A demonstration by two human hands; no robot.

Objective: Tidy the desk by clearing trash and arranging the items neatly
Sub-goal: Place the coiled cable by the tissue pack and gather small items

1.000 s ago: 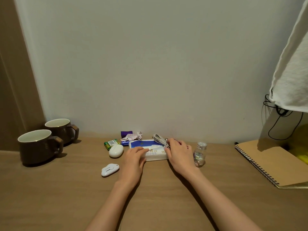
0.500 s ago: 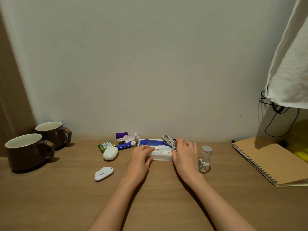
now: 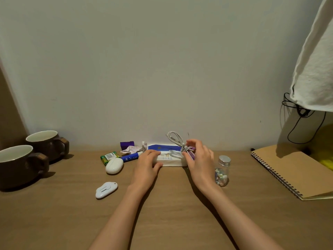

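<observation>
A white and blue tissue pack (image 3: 170, 157) lies against the wall at the desk's middle. My left hand (image 3: 146, 164) rests on its left end with fingers curled over the edge. My right hand (image 3: 200, 159) is at the pack's right end and pinches a coiled white cable (image 3: 175, 139), which stands up above the pack. A crumpled paper scrap (image 3: 132, 149) and a purple wrapper (image 3: 127, 144) lie left of the pack. Beside them are a blue tube (image 3: 130, 157), green batteries (image 3: 109, 156), a white oval case (image 3: 114, 166) and a white cloud-shaped item (image 3: 106, 190).
Two brown mugs (image 3: 21, 163) stand at the far left. A small glass jar (image 3: 222, 171) with a silver lid stands just right of my right hand. A spiral notebook (image 3: 295, 168) lies at the right edge under a hanging white cloth (image 3: 315, 69) and black cords (image 3: 295, 121).
My right hand has taken hold of the white cable and lifted it off the tissue pack. The left hand stays on the pack's left end. The view shifted slightly.
</observation>
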